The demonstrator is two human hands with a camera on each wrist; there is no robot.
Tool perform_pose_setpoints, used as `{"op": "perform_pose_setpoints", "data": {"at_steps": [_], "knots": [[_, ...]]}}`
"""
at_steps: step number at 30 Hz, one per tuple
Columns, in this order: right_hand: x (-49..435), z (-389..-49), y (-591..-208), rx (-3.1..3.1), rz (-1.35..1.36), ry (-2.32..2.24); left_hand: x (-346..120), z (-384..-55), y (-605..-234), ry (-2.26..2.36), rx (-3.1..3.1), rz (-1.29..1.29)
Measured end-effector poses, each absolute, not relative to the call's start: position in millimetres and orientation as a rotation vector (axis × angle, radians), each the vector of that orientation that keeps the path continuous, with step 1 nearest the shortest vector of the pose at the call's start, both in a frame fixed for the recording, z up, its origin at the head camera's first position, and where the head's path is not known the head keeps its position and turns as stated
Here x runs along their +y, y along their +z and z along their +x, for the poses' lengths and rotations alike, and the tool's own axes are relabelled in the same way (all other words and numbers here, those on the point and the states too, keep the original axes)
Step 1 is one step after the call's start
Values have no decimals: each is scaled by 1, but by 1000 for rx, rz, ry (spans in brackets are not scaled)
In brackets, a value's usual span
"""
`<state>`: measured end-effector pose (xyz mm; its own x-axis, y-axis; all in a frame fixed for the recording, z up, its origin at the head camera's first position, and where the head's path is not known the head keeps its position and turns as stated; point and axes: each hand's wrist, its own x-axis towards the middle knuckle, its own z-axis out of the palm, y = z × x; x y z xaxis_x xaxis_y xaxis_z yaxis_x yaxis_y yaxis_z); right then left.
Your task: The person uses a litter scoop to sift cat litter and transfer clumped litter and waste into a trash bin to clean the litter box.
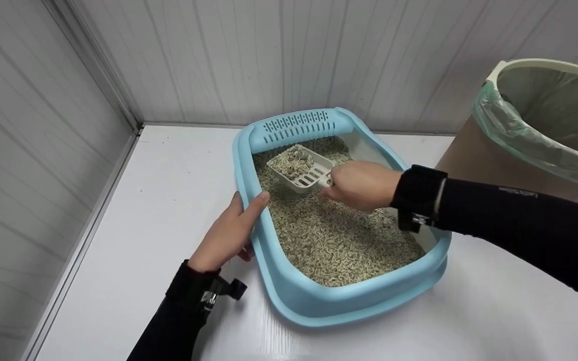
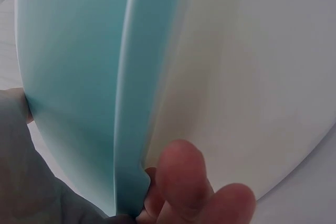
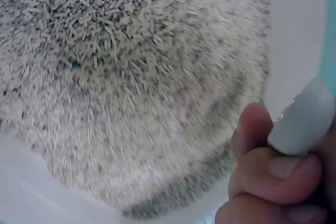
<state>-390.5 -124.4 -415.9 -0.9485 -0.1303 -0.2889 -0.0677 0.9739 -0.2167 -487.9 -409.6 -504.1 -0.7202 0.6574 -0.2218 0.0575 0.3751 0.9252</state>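
A blue litter box (image 1: 299, 301) filled with pellet cat litter (image 1: 344, 245) stands at an angle on the white table. My right hand (image 1: 364, 185) grips the handle of a pale slotted litter scoop (image 1: 314, 176) over the far half of the box. A heap of litter lies in the scoop's bowl. In the right wrist view, curled fingers (image 3: 273, 177) wrap the scoop's handle (image 3: 304, 119). My left hand (image 1: 229, 230) holds the box's left rim, thumb on top and the other fingers below the outer edge. The left wrist view shows fingertips (image 2: 184, 177) under the blue rim (image 2: 136, 103).
To the right stands a tan trash bin (image 1: 494, 150) lined with a translucent green bag (image 1: 520, 135). Ribbed grey wall panels (image 1: 219, 60) rise behind and to the left of the table (image 1: 158, 185). A few specks lie on the tabletop.
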Motion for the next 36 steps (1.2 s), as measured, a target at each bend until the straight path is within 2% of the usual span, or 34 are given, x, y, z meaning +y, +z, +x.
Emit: {"op": "perform_pose_setpoints", "data": {"at_steps": [13,21,36], "knots": [[-99,-355,-370,3136,-34,-206,-414,-497,-507,1341,2065,600],[-106,-340,-370,3228,-196,-166,-418,-503,-507,1351,2041,600],[-97,-336,-368,3177,-195,-207,-423,-503,-507,1352,2052,610]]}}
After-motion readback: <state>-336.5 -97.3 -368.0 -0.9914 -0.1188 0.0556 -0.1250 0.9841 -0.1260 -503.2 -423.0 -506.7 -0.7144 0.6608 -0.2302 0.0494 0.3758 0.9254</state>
